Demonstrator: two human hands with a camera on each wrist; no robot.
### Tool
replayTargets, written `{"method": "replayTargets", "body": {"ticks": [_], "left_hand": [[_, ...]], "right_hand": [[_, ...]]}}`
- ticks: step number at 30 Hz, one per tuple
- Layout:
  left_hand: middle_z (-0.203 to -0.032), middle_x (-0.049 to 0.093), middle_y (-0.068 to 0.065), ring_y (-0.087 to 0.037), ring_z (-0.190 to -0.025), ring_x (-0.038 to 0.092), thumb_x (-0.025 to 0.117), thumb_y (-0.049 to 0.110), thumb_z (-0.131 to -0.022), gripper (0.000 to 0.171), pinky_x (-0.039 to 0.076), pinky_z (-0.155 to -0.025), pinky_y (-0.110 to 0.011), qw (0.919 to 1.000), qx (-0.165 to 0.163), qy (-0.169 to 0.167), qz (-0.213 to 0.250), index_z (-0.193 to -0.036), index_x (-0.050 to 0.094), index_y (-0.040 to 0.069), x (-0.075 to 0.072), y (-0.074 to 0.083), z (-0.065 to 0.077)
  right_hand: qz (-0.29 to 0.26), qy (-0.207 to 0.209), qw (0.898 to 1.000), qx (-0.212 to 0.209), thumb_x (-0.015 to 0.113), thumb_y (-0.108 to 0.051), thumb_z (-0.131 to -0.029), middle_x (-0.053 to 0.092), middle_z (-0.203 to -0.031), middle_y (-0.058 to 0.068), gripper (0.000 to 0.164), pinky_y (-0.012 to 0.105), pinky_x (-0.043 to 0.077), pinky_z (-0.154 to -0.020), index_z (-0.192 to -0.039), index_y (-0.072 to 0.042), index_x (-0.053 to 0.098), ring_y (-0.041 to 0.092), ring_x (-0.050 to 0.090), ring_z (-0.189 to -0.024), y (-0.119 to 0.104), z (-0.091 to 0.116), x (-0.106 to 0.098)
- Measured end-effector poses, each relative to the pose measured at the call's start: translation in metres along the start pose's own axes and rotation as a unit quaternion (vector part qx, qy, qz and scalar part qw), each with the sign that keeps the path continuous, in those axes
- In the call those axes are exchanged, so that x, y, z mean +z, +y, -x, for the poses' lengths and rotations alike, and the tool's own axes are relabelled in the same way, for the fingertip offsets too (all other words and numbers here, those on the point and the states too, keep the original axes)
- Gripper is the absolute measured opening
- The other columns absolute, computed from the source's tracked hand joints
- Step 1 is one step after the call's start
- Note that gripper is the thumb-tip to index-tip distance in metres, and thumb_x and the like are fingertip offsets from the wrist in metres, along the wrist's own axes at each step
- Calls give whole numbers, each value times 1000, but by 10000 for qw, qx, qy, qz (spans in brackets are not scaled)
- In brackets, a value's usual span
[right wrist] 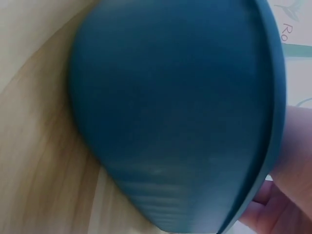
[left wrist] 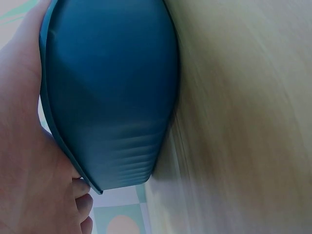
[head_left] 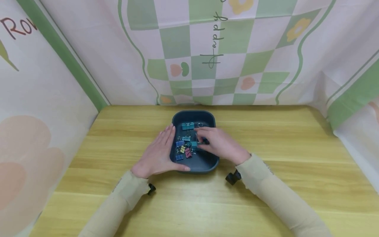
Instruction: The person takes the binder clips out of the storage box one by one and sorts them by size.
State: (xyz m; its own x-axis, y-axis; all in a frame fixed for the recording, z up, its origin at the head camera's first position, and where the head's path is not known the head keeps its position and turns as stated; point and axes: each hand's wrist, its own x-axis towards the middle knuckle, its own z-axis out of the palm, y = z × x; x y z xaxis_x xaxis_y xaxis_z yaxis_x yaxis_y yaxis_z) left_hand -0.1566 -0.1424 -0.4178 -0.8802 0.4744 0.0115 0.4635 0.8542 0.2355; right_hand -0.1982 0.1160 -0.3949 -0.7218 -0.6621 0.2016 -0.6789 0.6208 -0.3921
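A dark blue tray (head_left: 207,164) with rounded corners stands on the table, holding several binder clips. My left hand (head_left: 158,151) rests along its left rim with straight fingers, the thumb lying over the near rim. My right hand (head_left: 220,143) reaches over the right rim, fingers bent down inside. Its thumb and fingertips are right at a teal binder clip (head_left: 194,145); I cannot tell whether they pinch it. A larger teal binder clip (head_left: 188,126) lies toward the far end. Blue (head_left: 179,157), yellow (head_left: 183,149) and pink binder clips (head_left: 188,152) lie at the left side.
The wooden table (head_left: 281,148) extends to both sides of the tray. A printed curtain (head_left: 204,49) hangs behind its far edge, with more cloth at left and right. Both wrist views show mainly the tray's outer wall (left wrist: 112,87), close to the cameras.
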Motion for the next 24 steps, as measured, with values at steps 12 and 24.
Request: {"method": "replayTargets", "body": {"ticks": [12, 24], "left_hand": [[-169, -9, -10, -18, -153, -7, 44, 102, -64, 147, 6, -123, -37, 10000, -11, -23, 20, -162, -4, 5, -1, 1, 0], [-169, -6, -12, -19, -154, -6, 43, 103, -63, 147, 6, -123, -37, 10000, -4, -19, 24, -162, -2, 3, -1, 1, 0]], "right_hand": [[-253, -79, 9994, 218, 85, -14, -86, 65, -95, 9, 34, 32, 49, -65, -84, -14, 51, 22, 62, -87, 5, -2, 5], [-1628, 404, 9811, 961, 88, -3, -79, 63, -121, 17, 52, 42, 59, -87, -120, -3, 55, 30, 68, -102, 2, 1, -10]]}}
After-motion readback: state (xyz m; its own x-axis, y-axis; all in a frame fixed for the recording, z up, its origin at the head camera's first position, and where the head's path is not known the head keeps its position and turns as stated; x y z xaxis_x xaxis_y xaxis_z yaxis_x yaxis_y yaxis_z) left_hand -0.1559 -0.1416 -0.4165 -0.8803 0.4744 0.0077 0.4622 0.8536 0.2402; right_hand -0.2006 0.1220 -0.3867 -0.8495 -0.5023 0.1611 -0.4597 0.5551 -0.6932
